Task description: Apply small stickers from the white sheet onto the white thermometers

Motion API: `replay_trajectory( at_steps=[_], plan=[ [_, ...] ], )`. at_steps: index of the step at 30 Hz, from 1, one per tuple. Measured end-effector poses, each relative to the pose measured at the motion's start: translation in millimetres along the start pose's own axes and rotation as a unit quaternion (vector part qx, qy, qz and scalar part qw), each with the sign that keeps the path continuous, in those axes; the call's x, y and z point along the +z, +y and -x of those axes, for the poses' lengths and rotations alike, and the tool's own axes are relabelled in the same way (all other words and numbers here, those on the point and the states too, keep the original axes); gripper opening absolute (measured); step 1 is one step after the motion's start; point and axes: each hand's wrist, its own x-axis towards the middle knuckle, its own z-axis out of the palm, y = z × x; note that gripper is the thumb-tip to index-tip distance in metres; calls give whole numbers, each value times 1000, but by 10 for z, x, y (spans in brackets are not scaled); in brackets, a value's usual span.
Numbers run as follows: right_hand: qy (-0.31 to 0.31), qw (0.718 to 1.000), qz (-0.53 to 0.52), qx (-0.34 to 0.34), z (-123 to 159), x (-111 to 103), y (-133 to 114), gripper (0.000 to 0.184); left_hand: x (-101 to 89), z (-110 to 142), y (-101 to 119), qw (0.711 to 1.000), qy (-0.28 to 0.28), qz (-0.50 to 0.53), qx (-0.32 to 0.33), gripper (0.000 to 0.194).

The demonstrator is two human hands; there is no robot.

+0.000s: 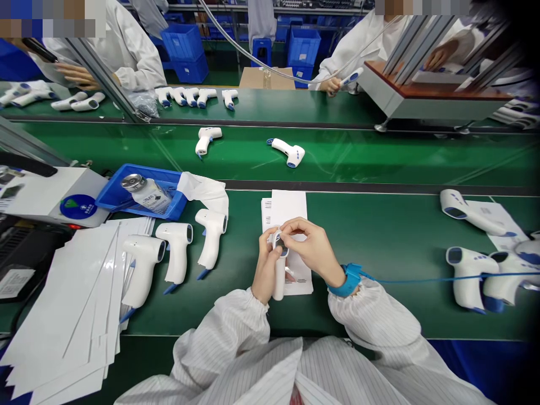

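My left hand [265,272] is closed round a white handheld infrared thermometer [279,279], its handle pointing down towards me and its dark display end up. At that display end, my right hand [313,246] has thumb and fingers pinched together. Whatever lies between those fingertips is too small to make out. Beneath both hands are printed white sheets [291,205] on the green bench. A blue wrist strap [348,280] with a cord running right is round my right wrist.
Several thermometers stand at left, one being a white thermometer [176,253], beside stacked papers [63,304] and a blue tray [126,173] with a bottle [147,194]. More thermometers [468,275] lie at right. Beyond, a green conveyor belt [358,157] carries two; co-workers sit across it.
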Motion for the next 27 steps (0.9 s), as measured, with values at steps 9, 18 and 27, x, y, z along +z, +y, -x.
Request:
replay_trajectory(
  at_steps=[9, 18, 27],
  plan=[
    [5, 1000, -18, 13, -12, 30, -24, 5, 35, -73, 35, 998, 55, -36, -12, 38],
    [-31, 997, -2, 75, 66, -111, -60, 16, 57, 20, 116, 995, 74, -68, 3, 40],
    [8, 998, 39, -54, 180, -68, -262, 9, 56, 124, 245, 973, 99, -175, 114, 39]
  ],
)
